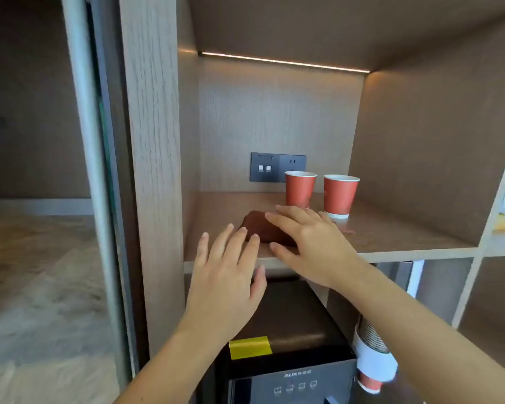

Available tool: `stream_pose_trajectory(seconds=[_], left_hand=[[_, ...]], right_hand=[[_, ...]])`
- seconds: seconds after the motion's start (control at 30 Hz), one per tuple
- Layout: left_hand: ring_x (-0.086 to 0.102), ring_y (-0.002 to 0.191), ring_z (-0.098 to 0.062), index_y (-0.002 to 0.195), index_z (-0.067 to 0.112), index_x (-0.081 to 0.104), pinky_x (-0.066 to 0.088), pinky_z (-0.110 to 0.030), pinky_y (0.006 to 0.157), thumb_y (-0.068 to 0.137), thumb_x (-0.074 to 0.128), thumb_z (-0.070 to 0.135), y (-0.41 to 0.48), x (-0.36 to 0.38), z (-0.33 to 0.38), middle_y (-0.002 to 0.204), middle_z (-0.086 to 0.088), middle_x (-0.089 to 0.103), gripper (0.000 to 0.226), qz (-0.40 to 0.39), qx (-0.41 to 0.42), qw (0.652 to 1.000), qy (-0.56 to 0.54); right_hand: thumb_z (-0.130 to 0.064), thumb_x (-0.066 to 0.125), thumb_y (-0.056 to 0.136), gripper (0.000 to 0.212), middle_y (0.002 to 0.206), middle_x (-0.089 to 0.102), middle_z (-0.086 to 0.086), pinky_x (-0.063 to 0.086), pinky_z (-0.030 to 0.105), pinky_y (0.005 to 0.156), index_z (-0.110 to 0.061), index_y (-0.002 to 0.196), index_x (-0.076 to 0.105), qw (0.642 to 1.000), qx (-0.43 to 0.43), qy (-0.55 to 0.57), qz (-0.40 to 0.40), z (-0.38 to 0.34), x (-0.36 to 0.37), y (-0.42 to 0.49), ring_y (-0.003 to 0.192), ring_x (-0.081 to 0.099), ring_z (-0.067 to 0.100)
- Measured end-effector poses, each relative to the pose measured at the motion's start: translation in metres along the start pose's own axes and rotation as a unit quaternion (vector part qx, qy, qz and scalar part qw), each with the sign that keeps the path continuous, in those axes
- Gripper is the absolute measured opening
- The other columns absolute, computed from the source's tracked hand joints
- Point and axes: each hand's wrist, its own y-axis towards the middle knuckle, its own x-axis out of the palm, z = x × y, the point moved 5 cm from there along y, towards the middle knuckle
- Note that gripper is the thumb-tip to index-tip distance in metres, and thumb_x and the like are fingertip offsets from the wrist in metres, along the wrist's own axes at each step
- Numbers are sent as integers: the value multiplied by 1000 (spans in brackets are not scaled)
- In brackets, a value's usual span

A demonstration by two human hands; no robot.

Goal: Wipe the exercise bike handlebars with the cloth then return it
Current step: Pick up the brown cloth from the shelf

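One folded brown cloth (264,228) lies on the wooden shelf (391,237), near its front edge and toward the left of the compartment, and it sits just beyond both hands. The right hand (309,243) is the nearer of the two: it hovers over or rests on the cloth's right half with fingers spread and flat, thumb at the near edge; whether the palm actually presses the fabric cannot be told. The left hand (228,275) is lower and nearer the camera, at the shelf's front lip, fingers also spread, its fingertips (254,239) reaching the cloth's near-left corner. Both hands are open and neither grips anything. The cloth's long axis appears to run left to right and slightly away, roughly along the shelf edge, though the right hand hides its far end. Judging by this, the cloth is either about to be lifted or has just been set down; the exercise bike is not in view. Counted: one cloth, two hands, two upright red paper cups (301,190) (341,196) standing side by side behind and right of the cloth, well clear of it, one dark socket panel (277,167) on the back wall, and one black appliance (289,360) below the shelf.
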Motion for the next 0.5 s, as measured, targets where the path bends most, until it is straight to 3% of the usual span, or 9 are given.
stream_pose_trajectory(seconds=[0.17,0.37,0.5], left_hand=[[58,111,-30,113,8,64,38,-55,96,84,37,32,1,12,-10,115,-12,66,46,10,-10,1000,-4],[61,107,-27,109,9,66,42,-47,94,84,38,31,-1,12,-17,113,-9,67,44,33,-27,999,-29],[61,107,-24,110,9,66,43,-43,93,85,38,32,-2,12,-18,113,-7,67,43,31,-29,998,-46]], right_hand=[[-44,45,92,54,150,30,-4,30,42,109,-32,142,29,995,-53,-16,-87,10,13,29,134,31,20],[-44,42,93,47,147,34,-6,32,34,106,-37,139,33,989,-76,32,-124,19,23,35,129,35,19],[-42,42,93,45,146,34,-8,34,37,106,-39,137,34,985,-109,52,-125,25,21,26,128,36,15]])
